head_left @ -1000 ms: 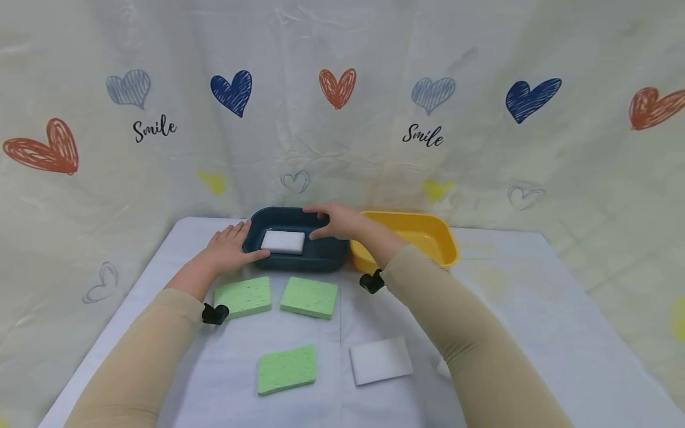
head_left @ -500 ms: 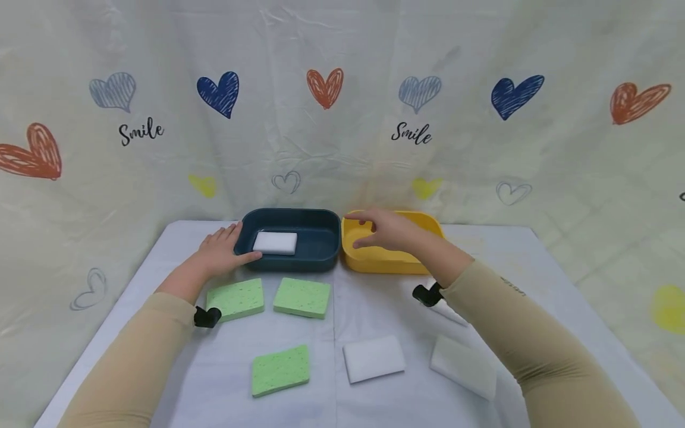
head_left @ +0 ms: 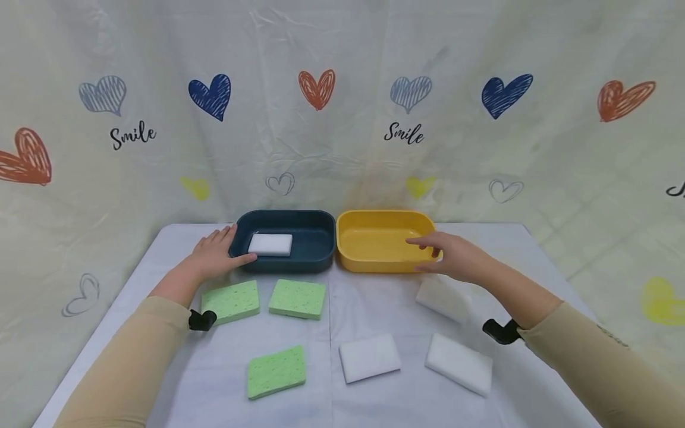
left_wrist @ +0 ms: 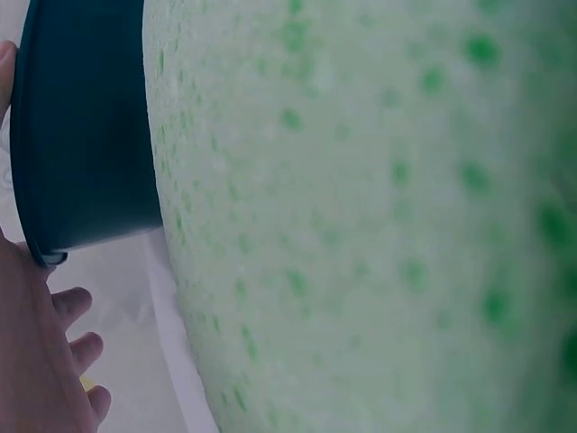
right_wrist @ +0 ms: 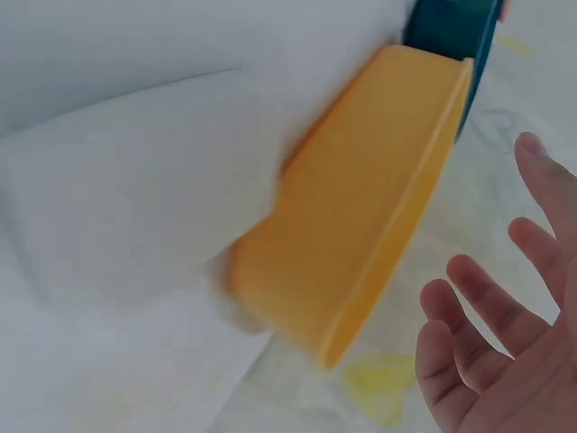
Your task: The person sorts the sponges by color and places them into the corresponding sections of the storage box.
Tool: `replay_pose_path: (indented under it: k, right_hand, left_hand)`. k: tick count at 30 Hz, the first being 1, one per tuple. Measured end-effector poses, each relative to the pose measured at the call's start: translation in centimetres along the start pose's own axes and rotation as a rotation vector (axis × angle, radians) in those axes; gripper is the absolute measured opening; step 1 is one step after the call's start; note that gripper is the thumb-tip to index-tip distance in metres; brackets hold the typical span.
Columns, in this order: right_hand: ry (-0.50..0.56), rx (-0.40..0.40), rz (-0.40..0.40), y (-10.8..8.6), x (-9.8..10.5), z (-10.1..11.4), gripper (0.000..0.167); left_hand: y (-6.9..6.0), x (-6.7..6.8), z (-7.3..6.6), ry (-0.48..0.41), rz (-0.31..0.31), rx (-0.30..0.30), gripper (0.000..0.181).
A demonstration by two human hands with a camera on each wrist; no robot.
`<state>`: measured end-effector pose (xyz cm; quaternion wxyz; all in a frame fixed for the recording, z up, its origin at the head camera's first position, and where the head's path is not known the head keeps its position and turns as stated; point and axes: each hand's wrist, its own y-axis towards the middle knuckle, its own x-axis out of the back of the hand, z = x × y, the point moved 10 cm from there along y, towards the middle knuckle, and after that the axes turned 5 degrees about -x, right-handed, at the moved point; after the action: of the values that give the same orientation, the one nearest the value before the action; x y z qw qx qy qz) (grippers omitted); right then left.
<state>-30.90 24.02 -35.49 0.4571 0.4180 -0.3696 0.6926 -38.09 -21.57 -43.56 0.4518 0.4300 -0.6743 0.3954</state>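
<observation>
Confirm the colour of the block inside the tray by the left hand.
The block is white, clearest in the head view.

- The right hand comes in from the right edge, fingers apart and loosely bent, holding nothing.
- A gap shows between it and the rim of the yellow bin, which appears slanted.
- Behind, partly covered: the dark teal bin.
- Left: a large, blurred white sponge overlaps the yellow bin's side.
- A yellow heart marks the pale backdrop.
</observation>
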Motion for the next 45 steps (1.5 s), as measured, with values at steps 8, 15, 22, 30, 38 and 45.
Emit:
replay_pose_path:
  k: [8,15,22,30,38,45]
  right_hand:
    - [0.011,-0.089,0.026,-3.6,-1.0,-4.9,0.074]
    - [0.005,-0.132,0.058,-5.3,-2.7,-7.2,0.077]
    - [-0.061,-0.202,0.119,-6.3,-4.9,-9.5,0.084]
    - [-0.088,-0.171,0.126,-6.6,-5.5,-10.1,0.085]
    - [-0.085,-0.158,0.113,-6.8,-5.7,-10.3,0.081]
    - [-0.087,-0.136,0.073,-7.1,-4.0,-9.4,0.07]
  left_hand:
    - [-0.2,0.2,-0.4,-0.001,-0.006,-0.004,0.117]
    - [-0.4,0.3,-0.4,-0.002,-0.005,0.002,0.116]
    - [-0.3,0.4,-0.6,0.007,-0.01,-0.007,0.116]
    - [-0.2,0.3,-0.7,0.002,-0.009,-0.019,0.116]
    - [-0.1,0.4,-0.6,0.004,-0.013,-0.011,0.116]
    - [-0.2,0.2,-0.2,0.001,-0.013,-0.008,0.116]
